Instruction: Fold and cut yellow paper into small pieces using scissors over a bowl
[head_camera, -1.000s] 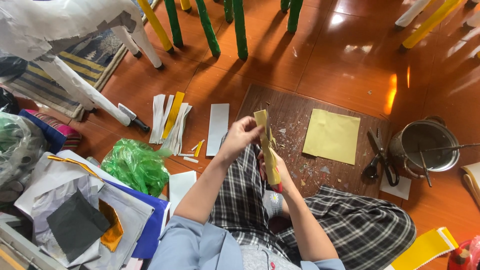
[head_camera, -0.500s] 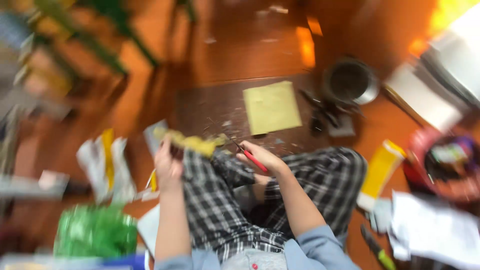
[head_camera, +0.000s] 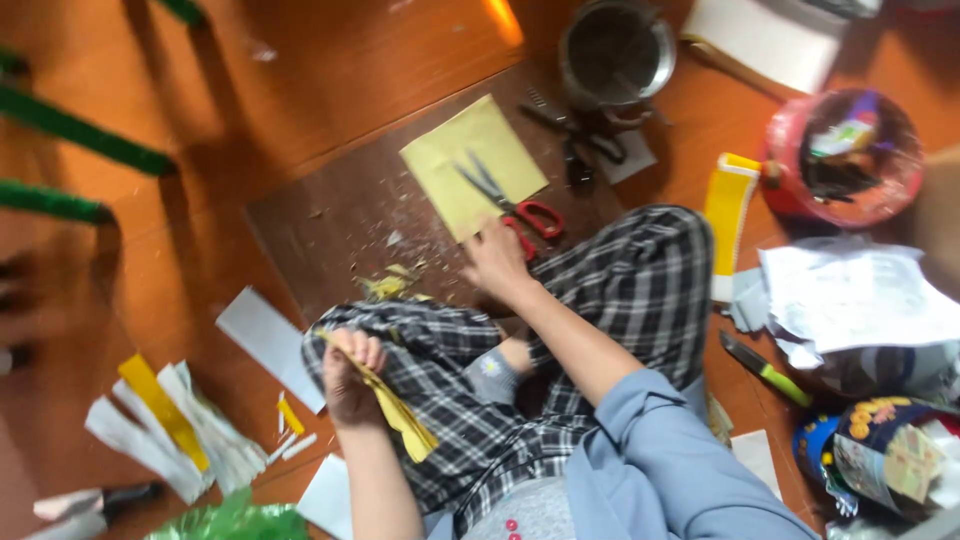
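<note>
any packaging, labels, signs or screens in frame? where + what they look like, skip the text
Printed packet: bottom right on the floor, crumpled, dark blue with yellow and beige print.
Green plastic bag: bottom left edge, crinkled, bright green, mostly cut off.
Pink bucket: upper right, round, holding a colourful printed wrapper among dark items.
Printed paper sheets: right side, white, creased, loosely stacked.
No signs or screens.

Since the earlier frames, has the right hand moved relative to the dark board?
Yes. The right hand has left the yellow strip, held by the left hand, and reached out over the dark board to the red-handled scissors on the yellow sheet.
</note>
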